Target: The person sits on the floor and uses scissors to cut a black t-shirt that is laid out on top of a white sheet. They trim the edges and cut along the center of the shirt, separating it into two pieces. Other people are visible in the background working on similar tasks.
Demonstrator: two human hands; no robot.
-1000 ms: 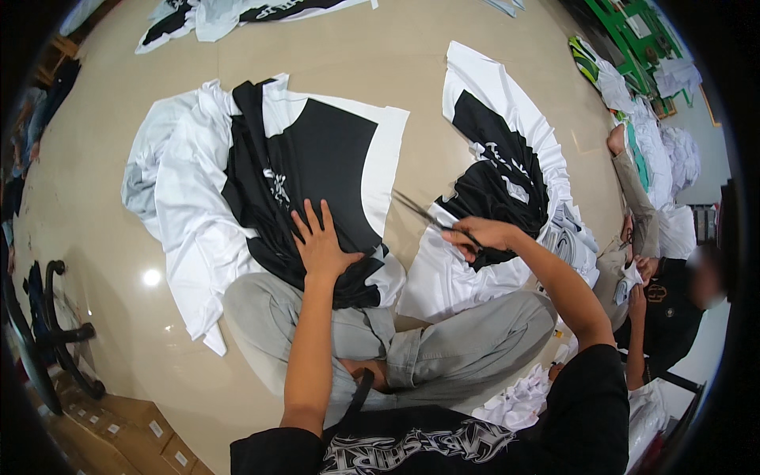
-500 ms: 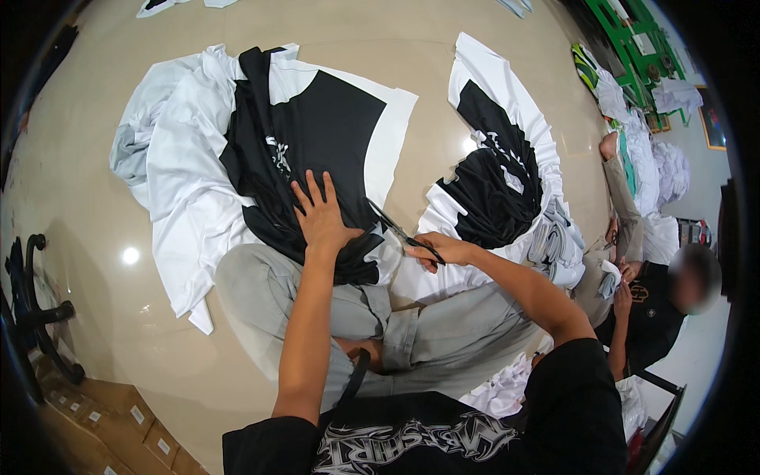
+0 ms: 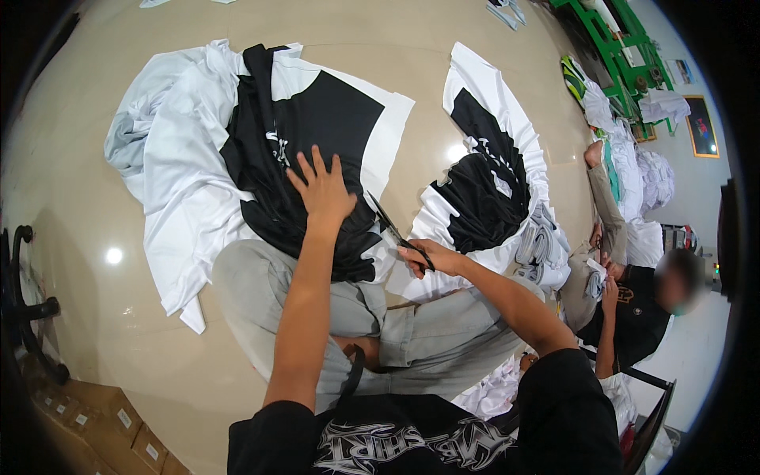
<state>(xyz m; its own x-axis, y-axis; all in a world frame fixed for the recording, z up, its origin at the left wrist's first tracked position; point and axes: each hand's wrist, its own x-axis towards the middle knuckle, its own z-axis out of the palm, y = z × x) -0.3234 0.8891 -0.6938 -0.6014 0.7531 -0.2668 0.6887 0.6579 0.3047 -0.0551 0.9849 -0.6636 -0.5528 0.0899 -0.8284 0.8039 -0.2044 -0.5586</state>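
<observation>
I sit cross-legged on the floor. My left hand (image 3: pixel 323 186) lies flat, fingers spread, on a black printed fabric piece (image 3: pixel 317 142) that rests on a stack of white fabric (image 3: pixel 186 158). My right hand (image 3: pixel 427 257) grips a pair of scissors (image 3: pixel 393 229), blades pointing up-left toward the right edge of the black piece, just right of my left wrist. A second pile of black-and-white printed pieces (image 3: pixel 491 190) lies to the right of the scissors.
Another person (image 3: pixel 633 301) sits at the right, handling white cloth, with more white fabric (image 3: pixel 633 166) beside them. A green metal frame (image 3: pixel 617 47) stands at the far right. Cardboard boxes (image 3: pixel 87 419) sit at lower left, with a dark chair base (image 3: pixel 32 309) beside them.
My right hand has brought the scissors leftward, from near the right pile to the edge of the black piece. My left hand stays pressed on the fabric.
</observation>
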